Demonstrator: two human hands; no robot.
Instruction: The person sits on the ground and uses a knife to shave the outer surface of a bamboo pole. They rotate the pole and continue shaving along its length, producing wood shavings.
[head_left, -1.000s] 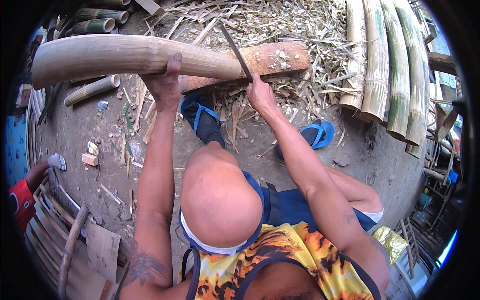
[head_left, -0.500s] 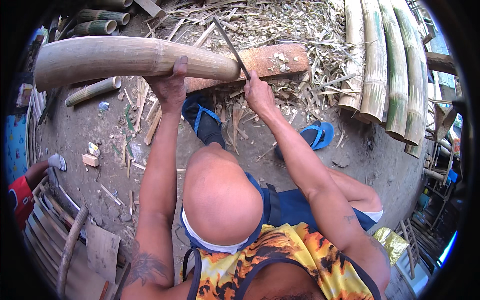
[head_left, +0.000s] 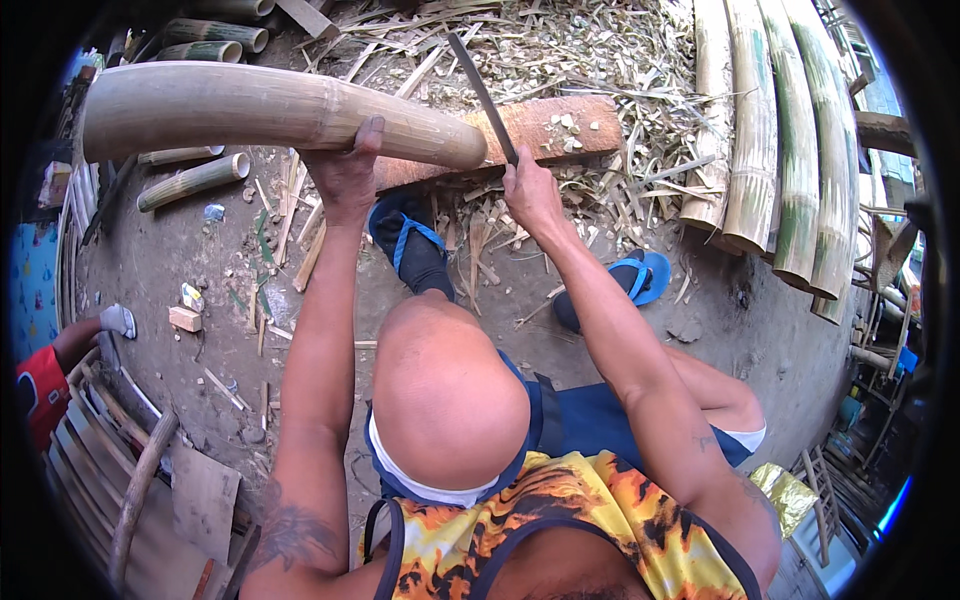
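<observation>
My left hand (head_left: 348, 178) is closed around the underside of a thick, pale bamboo pole (head_left: 250, 106), its thumb up on the near side by a node. The pole reaches from the far left to the middle, its right end over a reddish wooden block (head_left: 560, 125). My right hand (head_left: 533, 195) grips the handle end of a long, dark-bladed knife (head_left: 482, 92). The blade points up and away, just right of the pole's end and apart from it. Small chips lie on the block.
Shavings (head_left: 600, 60) cover the ground beyond the block. Several long bamboo poles (head_left: 745, 140) lie at the right; shorter bamboo pieces (head_left: 195, 182) lie at the left. Another person's red sleeve (head_left: 42, 395) shows at the left edge, near a slatted wooden frame (head_left: 140, 500). My sandalled feet (head_left: 410, 235) are below the block.
My right hand and the knife have shifted right, opening a gap from the pole's end. The pole's left end sits slightly higher in the view.
</observation>
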